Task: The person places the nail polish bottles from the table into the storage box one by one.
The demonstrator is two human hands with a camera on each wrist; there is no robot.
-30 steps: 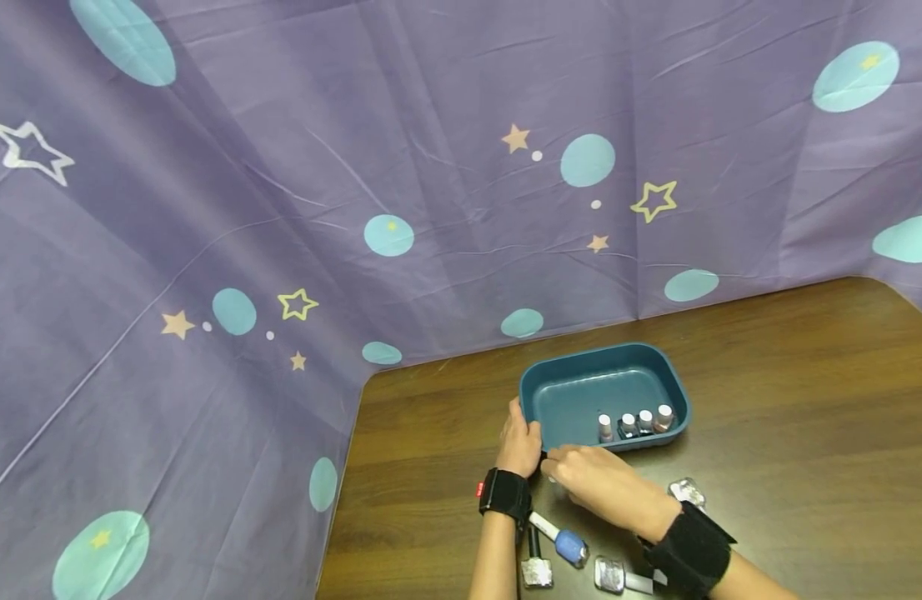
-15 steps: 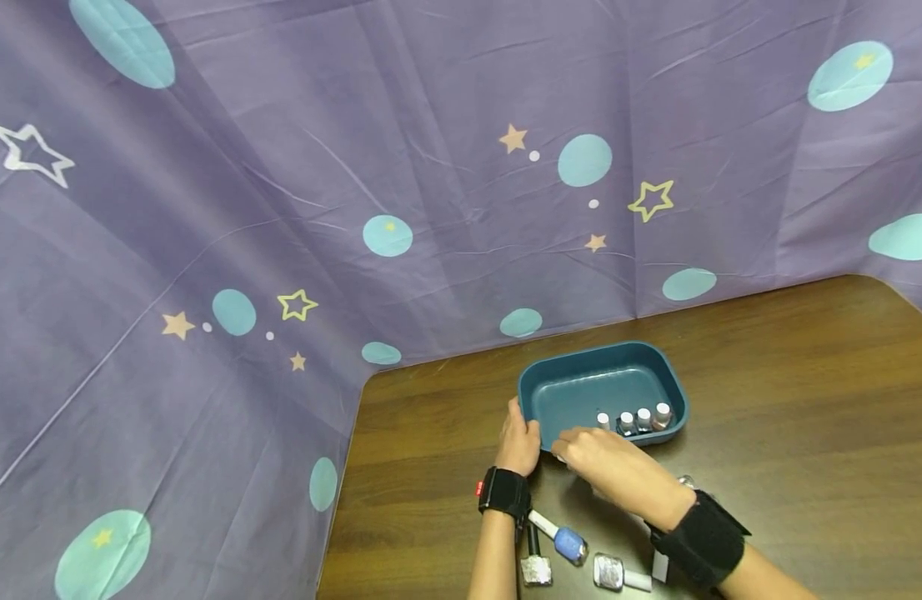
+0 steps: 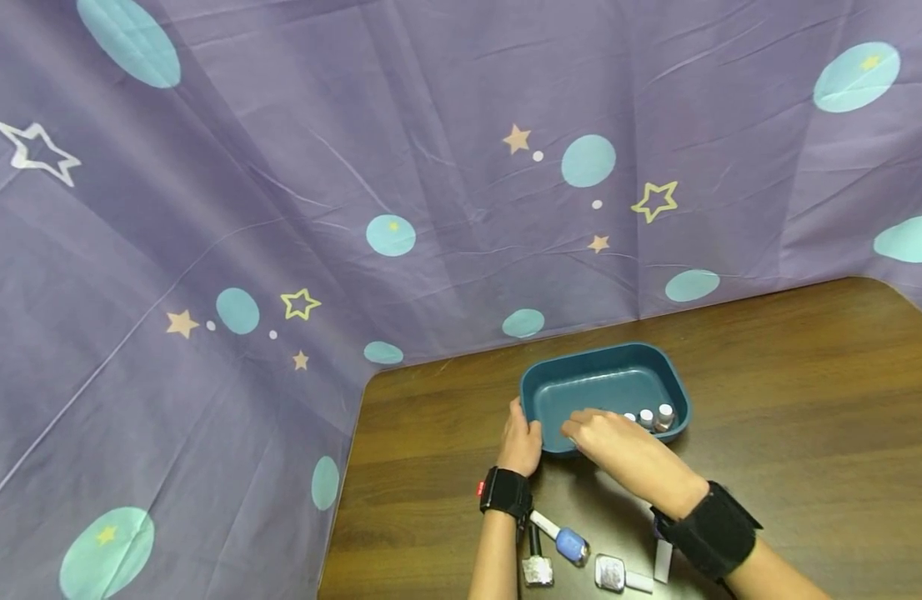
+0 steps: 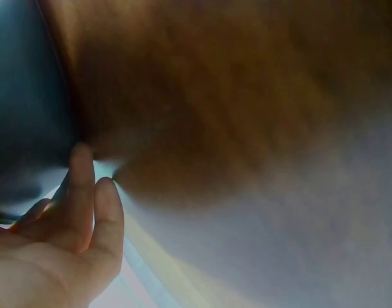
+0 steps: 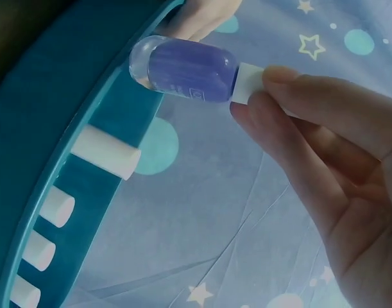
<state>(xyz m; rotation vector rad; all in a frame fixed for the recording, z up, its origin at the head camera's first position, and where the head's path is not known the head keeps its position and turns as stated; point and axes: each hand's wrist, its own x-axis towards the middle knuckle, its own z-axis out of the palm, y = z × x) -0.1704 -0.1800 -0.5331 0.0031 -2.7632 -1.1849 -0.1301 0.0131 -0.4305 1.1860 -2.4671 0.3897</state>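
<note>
Between thumb and fingertips my right hand (image 3: 618, 454) pinches the white cap of a purple nail polish bottle (image 5: 190, 70). In the right wrist view, the bottle's base points toward the tray rim. The head view has this hand above the near side of the teal tray (image 3: 573, 360), covering the bottle. My left hand (image 3: 519, 443) rests against the tray's left end, its fingers (image 4: 80, 192) fairly straight along the wall. Several nail polish bottles (image 3: 664, 417) stand upright in a row along the tray's near wall; their white caps (image 5: 104, 153) show in the right wrist view.
Outside the tray, a blue nail polish bottle (image 3: 571, 546) lies on the wooden table (image 3: 806, 400). Near it lie a silvery bottle with a black cap (image 3: 538, 570), a silvery one with a white cap (image 3: 609, 573), and another white cap (image 3: 663, 560). A purple curtain (image 3: 446, 208) hangs behind.
My right hand has moved right and farther in, from beside the tray's near left corner to above its near wall, hiding some bottles there. My left hand has stayed at the tray's end.
</note>
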